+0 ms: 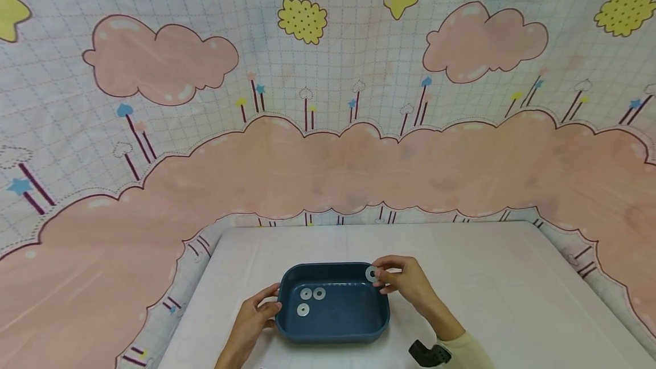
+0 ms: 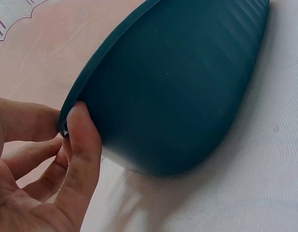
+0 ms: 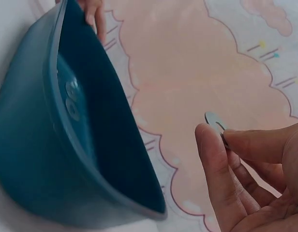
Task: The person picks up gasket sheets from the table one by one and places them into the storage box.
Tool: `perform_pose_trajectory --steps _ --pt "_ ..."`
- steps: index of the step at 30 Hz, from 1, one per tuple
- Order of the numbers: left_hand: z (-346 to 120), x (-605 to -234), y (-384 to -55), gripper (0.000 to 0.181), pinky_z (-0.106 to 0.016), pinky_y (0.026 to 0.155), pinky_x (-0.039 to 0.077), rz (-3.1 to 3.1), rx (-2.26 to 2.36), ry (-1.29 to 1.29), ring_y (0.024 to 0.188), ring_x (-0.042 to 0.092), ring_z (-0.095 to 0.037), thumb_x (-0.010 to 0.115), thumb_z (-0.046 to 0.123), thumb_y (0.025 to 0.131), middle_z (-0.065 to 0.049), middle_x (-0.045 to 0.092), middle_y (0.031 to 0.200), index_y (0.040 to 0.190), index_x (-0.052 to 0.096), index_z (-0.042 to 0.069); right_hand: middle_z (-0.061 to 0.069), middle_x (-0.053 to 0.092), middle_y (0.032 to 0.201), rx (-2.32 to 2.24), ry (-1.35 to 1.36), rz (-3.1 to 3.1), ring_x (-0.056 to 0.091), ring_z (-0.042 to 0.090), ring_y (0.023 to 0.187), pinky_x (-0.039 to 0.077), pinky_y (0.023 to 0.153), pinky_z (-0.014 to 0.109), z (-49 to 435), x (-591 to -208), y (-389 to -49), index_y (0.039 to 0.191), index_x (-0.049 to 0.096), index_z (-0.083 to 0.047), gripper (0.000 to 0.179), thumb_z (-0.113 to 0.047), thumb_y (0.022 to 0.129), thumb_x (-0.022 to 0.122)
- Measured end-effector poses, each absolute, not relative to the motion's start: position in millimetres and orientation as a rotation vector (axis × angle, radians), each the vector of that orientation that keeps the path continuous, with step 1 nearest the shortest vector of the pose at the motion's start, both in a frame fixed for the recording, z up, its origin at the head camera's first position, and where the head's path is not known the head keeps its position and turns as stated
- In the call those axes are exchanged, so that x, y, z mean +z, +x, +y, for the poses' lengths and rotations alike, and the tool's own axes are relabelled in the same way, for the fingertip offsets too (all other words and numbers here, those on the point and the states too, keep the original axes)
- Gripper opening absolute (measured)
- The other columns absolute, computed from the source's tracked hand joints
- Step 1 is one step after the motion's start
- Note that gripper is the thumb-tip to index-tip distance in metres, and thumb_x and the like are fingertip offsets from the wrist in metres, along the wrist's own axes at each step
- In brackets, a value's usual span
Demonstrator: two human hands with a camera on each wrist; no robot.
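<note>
A dark blue rectangular tray (image 1: 348,323) with rounded corners stands on the white table. Three flat metal washers (image 1: 303,310) lie on its floor toward the left side; two of the washers (image 3: 72,108) show in the right wrist view. My left hand (image 1: 252,318) grips the tray's left rim, and in the left wrist view thumb and finger pinch the rim edge of the tray (image 2: 163,87). Over the far right corner of the tray, my right hand (image 1: 407,282) pinches another washer (image 3: 214,121) between thumb and fingertip. This washer is held above the rim.
The white table (image 1: 461,278) extends around the tray on all sides. A patterned cloth (image 1: 333,175) with clouds and stars hangs behind the table and drops along its sides. A black band (image 1: 429,353) sits on the right wrist by the pale yellow sleeve (image 1: 466,352).
</note>
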State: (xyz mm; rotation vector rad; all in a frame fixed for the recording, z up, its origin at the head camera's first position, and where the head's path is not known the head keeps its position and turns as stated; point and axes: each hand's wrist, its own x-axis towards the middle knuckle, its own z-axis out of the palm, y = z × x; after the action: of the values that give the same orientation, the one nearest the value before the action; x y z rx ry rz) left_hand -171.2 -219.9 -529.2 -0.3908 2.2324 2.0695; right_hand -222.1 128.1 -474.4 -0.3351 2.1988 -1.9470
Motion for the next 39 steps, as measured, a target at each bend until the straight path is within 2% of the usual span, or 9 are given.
perform_pose_trajectory --steps 11,19,29,39 --pt "-218 -528 -172 0.051 -0.03 0.06 0.053 2.225 2.082 -0.381 0.085 0.062 -0.018 0.064 0.0 0.088 -0.015 0.055 0.121 0.138 0.054 0.001 0.012 0.063 0.093 -1.967 -0.346 2.119 0.074 0.023 0.08 0.06 0.067 0.031 103 -477 -221 0.114 0.065 0.008 0.027 -0.005 0.091 0.066" --pt "-218 -529 -172 0.05 -0.03 0.06 0.053 2.226 2.076 -0.385 0.085 0.062 -0.02 0.063 0.0 0.088 -0.015 0.054 0.121 0.138 0.054 0.001 0.009 0.068 0.09 -1.99 -0.328 2.052 0.074 0.022 0.077 0.06 0.067 0.033 84 -485 -223 0.111 0.065 0.008 0.025 -0.004 0.09 0.067" --pt "-219 -528 -172 0.05 -0.03 0.06 0.053 2.225 2.083 -0.389 0.087 0.063 -0.02 0.063 -0.001 0.088 -0.014 0.055 0.12 0.137 0.055 0.001 0.008 0.068 0.086 -1.984 -0.281 1.988 0.074 0.02 0.074 0.06 0.067 0.032 63 -491 -225 0.109 0.066 0.008 0.022 -0.003 0.09 0.064" --pt "-218 -528 -172 0.051 -0.03 0.059 0.053 2.218 2.098 -0.374 0.084 0.064 -0.017 0.063 -0.002 0.087 -0.014 0.055 0.119 0.137 0.054 0.0 0.013 0.07 0.089 -1.944 -0.252 1.978 0.074 0.022 0.073 0.06 0.066 0.033 44 -496 -224 0.109 0.067 0.008 0.022 -0.001 0.089 0.063"
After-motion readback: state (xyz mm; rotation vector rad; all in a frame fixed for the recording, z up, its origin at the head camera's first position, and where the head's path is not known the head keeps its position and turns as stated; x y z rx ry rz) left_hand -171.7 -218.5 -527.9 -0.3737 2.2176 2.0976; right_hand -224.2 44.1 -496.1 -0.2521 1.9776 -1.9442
